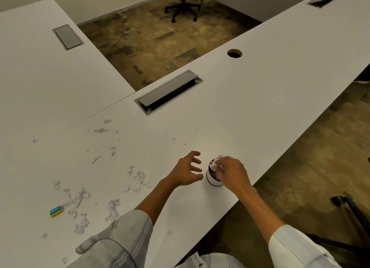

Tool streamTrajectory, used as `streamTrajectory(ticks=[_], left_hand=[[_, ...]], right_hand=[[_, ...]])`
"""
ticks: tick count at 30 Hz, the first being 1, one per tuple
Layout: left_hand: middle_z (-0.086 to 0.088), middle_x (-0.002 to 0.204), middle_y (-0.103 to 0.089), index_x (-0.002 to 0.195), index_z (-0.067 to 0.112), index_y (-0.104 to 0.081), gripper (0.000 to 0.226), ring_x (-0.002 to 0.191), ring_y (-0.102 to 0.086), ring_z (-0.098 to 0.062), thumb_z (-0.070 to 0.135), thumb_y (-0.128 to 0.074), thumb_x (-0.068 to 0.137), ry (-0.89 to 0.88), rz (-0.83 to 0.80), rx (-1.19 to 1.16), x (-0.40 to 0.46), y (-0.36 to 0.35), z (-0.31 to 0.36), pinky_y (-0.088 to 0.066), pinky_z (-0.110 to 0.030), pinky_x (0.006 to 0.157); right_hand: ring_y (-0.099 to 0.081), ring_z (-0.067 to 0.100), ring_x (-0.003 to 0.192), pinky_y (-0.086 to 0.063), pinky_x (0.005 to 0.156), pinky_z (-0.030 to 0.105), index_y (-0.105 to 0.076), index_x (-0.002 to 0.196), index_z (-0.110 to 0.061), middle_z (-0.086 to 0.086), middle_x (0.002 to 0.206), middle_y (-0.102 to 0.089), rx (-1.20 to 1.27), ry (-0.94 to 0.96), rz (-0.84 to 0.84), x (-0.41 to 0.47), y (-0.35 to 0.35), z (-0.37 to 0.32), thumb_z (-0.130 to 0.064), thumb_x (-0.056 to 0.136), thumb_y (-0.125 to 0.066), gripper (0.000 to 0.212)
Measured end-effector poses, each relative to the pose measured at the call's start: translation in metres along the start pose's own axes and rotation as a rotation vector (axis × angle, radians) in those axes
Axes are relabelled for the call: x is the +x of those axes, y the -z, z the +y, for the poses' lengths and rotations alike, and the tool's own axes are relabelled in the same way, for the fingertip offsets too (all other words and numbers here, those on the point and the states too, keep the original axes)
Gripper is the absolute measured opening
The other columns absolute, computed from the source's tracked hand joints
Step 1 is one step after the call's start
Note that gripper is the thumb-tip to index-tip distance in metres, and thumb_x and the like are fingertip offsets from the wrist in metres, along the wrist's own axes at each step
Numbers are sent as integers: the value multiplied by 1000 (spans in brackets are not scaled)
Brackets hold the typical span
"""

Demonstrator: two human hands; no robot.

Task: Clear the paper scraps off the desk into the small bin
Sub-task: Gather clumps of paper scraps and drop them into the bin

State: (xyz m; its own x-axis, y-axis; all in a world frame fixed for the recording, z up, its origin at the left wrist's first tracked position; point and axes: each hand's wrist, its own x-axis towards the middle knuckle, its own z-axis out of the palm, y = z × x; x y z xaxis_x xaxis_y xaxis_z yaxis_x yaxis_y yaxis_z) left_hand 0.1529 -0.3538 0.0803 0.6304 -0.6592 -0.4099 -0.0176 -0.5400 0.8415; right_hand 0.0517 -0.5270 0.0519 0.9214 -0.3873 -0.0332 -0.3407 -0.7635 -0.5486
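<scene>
A small white bin (211,180) with a dark rim band stands on the white desk (250,111) near its front edge. My right hand (232,172) is over the bin's mouth and pinches a wad of crumpled paper (215,163) at the opening. My left hand (187,170) hovers just left of the bin with its fingers spread and holds nothing. Several paper scraps (80,197) lie scattered over the desk's left part, some close to my left forearm.
A blue and yellow eraser (56,211) lies among the scraps at the left. A cable hatch (168,92) and a round cable hole (234,53) sit further back on the desk. An office chair (184,3) stands on the floor behind. A black stand (350,207) is at the right.
</scene>
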Motion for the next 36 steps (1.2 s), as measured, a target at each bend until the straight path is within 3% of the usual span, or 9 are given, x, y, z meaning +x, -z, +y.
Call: streamTrajectory(ticks=[3, 6, 8, 11, 18, 24, 26, 33, 36], left_hand=[[-5, 114, -63, 130, 24, -44, 67, 89, -71, -19, 17, -75, 70, 30, 56, 2, -13, 9, -21, -60, -29, 74], [-4, 108, -65, 127, 24, -46, 61, 81, -72, -16, 16, -72, 72, 63, 83, 5, -26, 17, -38, -60, -28, 71], [-4, 106, -65, 125, 23, -47, 58, 80, -71, -17, 15, -71, 73, 82, 94, 5, -34, 22, -47, -59, -27, 67], [-3, 104, -66, 122, 23, -49, 54, 81, -71, -17, 16, -70, 73, 92, 122, 1, -42, 30, -55, -55, -24, 58], [-4, 101, -68, 117, 20, -53, 45, 81, -70, -19, 11, -69, 76, 103, 182, 17, -53, 44, -66, -51, -20, 58], [-4, 100, -68, 116, 18, -54, 41, 80, -68, -18, 10, -68, 78, 118, 205, 36, -60, 48, -73, -50, -19, 59], [-4, 100, -68, 116, 18, -55, 41, 78, -68, -16, 10, -68, 78, 127, 211, 42, -64, 49, -77, -49, -18, 59], [-2, 96, -69, 112, 19, -57, 37, 68, -65, -7, 9, -67, 78, 161, 241, 44, -73, 54, -90, -52, -19, 59], [-1, 94, -70, 110, 20, -58, 35, 69, -65, -8, 11, -68, 78, 169, 263, 32, -76, 56, -97, -53, -20, 62]], right_hand=[[-65, 25, 103, -51, 81, 29, -66, 121, -22, 5, 123, -65, -223, -172, -296, 10, -11, -11, -14, 89, -59, 34], [-53, 27, 122, -43, 101, 31, -33, 147, -9, 10, 136, -54, -345, -290, -515, 18, -19, -18, -16, 93, -55, 59], [-57, 30, 114, -48, 99, 35, -48, 135, -3, 16, 130, -57, -335, -239, -570, 24, -13, -20, -15, 91, -53, 46], [-63, 26, 99, -51, 80, 27, -65, 121, -11, 12, 119, -64, -236, -179, -511, 30, 7, -19, -14, 88, -57, 35], [-69, 20, 94, -55, 86, 33, -74, 98, -21, 1, 100, -74, 76, -284, -52, 46, 52, 13, -18, 82, -70, 16], [-56, 25, 115, -48, 93, 41, -62, 122, -18, 5, 120, -61, 255, -562, -600, 73, 31, 24, -52, 90, -57, 47], [-52, 24, 117, -46, 98, 43, -64, 119, -20, 2, 120, -60, 285, -574, -654, 78, 25, 27, -51, 89, -60, 43], [-61, 15, 82, -45, 66, 24, -76, 96, -12, 3, 89, -71, 385, -462, -400, 83, 25, 25, -14, 79, -76, 16], [-64, 5, 79, -44, 71, 19, -77, 83, -21, -8, 81, -73, 317, -327, -209, 72, 33, 15, -19, 76, -78, 7]])
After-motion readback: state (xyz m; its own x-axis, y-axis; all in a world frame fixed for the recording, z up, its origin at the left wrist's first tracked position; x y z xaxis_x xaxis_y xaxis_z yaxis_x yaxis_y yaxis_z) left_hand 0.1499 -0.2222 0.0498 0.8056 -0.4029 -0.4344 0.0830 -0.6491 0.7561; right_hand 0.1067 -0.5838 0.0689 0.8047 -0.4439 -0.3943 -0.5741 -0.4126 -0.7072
